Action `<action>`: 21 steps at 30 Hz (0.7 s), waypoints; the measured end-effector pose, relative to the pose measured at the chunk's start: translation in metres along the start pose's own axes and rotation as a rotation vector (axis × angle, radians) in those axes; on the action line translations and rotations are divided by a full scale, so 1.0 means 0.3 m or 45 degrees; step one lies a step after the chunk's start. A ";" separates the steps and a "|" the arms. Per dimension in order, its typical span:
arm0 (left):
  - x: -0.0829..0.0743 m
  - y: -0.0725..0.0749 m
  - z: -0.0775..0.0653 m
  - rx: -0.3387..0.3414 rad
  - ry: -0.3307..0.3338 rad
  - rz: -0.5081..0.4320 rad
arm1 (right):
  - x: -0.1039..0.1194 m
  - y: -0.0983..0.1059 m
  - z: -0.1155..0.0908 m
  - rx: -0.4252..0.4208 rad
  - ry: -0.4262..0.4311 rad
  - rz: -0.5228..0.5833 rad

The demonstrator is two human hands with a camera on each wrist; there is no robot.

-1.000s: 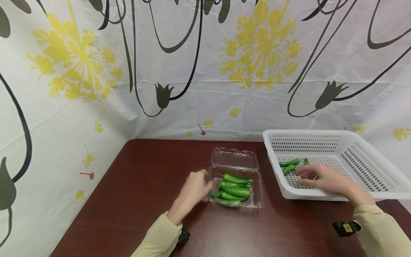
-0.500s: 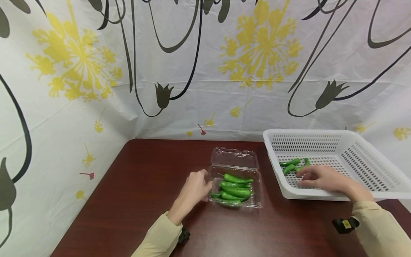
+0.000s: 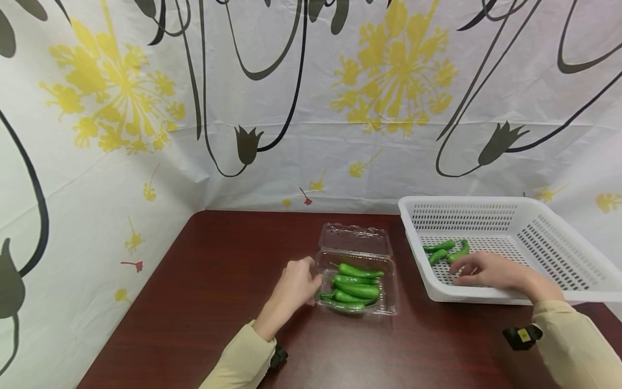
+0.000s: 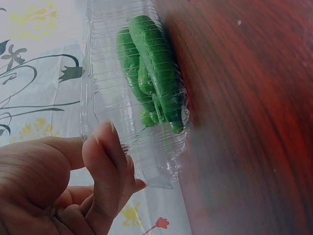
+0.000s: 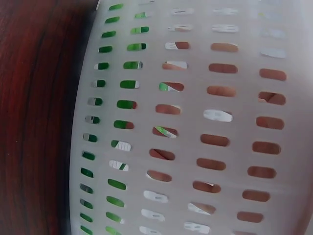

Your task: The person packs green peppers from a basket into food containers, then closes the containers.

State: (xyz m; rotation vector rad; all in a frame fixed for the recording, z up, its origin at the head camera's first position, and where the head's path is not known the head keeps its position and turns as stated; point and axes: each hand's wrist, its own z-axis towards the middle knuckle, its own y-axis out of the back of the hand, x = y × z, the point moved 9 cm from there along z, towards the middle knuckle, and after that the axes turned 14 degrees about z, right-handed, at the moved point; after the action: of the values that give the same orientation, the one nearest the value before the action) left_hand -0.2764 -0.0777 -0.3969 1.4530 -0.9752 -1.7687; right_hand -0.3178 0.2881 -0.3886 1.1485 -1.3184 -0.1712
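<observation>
My left hand pinches the left rim of a clear plastic clamshell container, which lies with its lid folded back. Several green chili peppers lie inside it; through its ridged side in the left wrist view, green chili peppers show beside my left fingers. My right hand is inside a white plastic basket, fingers bent downward with the thumb apart. Right at its fingertips lies a chili pepper, with more chili peppers to its left. The basket's slotted wall mostly hides this hand in the right wrist view.
The dark red wooden table runs beneath both containers. A patterned white cloth hangs behind and to the left. The raised lid stands at the container's far side, with a narrow strip of table between it and the basket.
My right hand has shifted slightly right, uncovering more of the chili pepper at its fingertips in the basket. My left hand and the clamshell container have stayed in place.
</observation>
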 end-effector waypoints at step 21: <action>0.004 -0.001 -0.001 0.007 0.006 -0.016 | -0.041 -0.036 0.018 0.229 -0.028 0.130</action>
State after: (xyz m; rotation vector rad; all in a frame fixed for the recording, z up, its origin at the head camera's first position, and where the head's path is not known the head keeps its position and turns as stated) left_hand -0.2763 -0.0786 -0.3978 1.4690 -0.9714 -1.7723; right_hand -0.3210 0.2881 -0.4054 1.2296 -1.4307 0.0103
